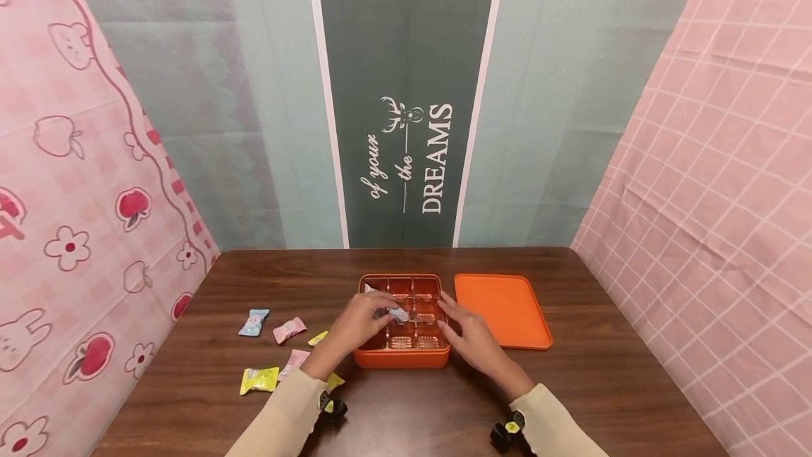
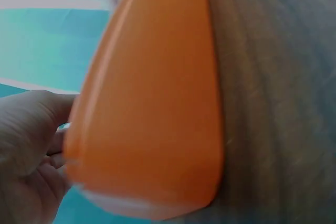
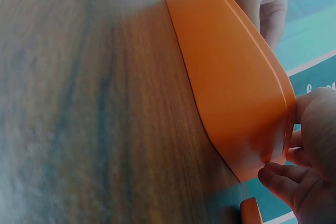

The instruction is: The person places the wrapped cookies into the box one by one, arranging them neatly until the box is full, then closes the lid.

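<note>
An orange box with a clear divided insert stands on the table. My left hand reaches over its left side, and the thumb and fingers pinch a light-blue wrapped candy above the middle compartments. A pale wrapper shows in the back-left compartment. My right hand is at the box's right side, fingers spread and fingertips resting on the rim and wall. In the right wrist view the fingertips touch the orange side wall. The left wrist view shows the front wall, with the left hand partly behind it.
An orange lid lies flat to the right of the box. On the left are a blue candy, a pink candy, a yellow candy and several more, some partly hidden by the left forearm. A curtain hangs behind the table.
</note>
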Demonstrator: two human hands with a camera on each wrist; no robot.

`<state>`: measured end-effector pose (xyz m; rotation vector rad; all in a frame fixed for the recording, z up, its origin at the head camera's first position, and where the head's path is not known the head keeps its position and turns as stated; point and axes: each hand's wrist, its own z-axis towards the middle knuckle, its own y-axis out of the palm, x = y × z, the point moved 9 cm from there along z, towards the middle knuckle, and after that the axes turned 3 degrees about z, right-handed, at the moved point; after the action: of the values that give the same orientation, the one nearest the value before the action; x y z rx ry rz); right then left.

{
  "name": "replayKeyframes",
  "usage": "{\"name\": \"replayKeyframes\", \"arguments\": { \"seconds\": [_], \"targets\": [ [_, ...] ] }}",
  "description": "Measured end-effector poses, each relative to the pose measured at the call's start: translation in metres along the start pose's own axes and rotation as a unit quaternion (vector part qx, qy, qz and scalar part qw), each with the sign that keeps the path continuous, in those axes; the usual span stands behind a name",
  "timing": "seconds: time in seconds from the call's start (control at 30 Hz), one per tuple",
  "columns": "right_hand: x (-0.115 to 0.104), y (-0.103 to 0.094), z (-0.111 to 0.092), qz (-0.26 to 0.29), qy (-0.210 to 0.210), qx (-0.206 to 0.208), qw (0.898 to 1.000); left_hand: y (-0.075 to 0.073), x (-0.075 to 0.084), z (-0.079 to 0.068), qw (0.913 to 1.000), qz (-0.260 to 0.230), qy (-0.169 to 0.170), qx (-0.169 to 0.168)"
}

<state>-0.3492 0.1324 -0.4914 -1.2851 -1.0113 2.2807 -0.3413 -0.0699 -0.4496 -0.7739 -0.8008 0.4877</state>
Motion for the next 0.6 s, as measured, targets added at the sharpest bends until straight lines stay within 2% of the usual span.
{"name": "replayKeyframes", "arguments": {
  "seconds": [0.13,0.3,0.47,0.6],
  "targets": [
    [0.001,0.0,0.0,0.002,0.005,-0.002,1.0,-0.015,-0.005,-0.002,0.9997,0.011,-0.019,0.009],
    [0.003,-0.003,-0.002,0.0,0.016,-0.002,1.0,-0.026,-0.008,-0.003,0.9983,0.047,-0.032,0.013],
    [0.0,-0.004,-0.001,-0.004,0.002,0.004,1.0,-0.039,-0.015,-0.007,0.9972,0.053,-0.049,0.02],
    [-0.001,-0.001,0.0,-0.006,-0.001,-0.002,1.0,-0.046,-0.02,-0.013,0.9962,0.058,-0.065,0.01]
  ]
}}
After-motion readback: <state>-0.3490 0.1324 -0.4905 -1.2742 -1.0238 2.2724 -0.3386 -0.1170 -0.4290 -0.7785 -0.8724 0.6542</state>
